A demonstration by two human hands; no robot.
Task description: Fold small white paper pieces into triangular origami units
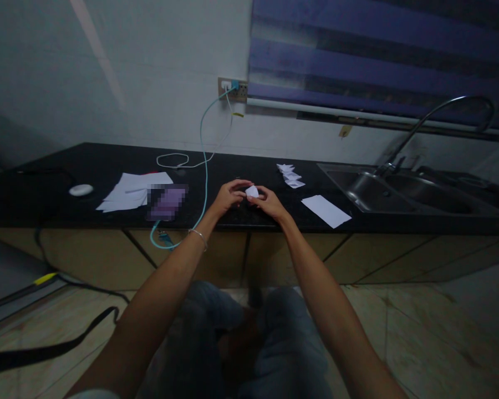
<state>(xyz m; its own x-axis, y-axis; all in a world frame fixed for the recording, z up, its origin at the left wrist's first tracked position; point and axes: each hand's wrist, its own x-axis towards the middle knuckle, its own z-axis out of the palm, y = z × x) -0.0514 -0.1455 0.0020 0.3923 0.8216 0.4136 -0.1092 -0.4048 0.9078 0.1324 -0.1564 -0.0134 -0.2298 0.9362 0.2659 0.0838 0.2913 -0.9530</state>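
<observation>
Over the front of the black counter (208,219), a small piece of folded white paper (251,192) sits between my two hands. My right hand (269,204) pinches it from the right with thumb and fingers. From the other side, the curled fingers of my left hand (229,197) meet its left edge, with the index finger arched above. To the right of my hands lie a row of folded, pointed white paper pieces (290,176) and a flat stack of white paper slips (326,211). Exact folds in the held paper are too small to make out.
Left of my hands are loose white sheets (122,194), a blurred-out purple item (167,203) and a round white object (81,190). A teal cable (207,172) runs from the wall socket (233,88) past the counter edge. A double sink (370,191) with a faucet stands right.
</observation>
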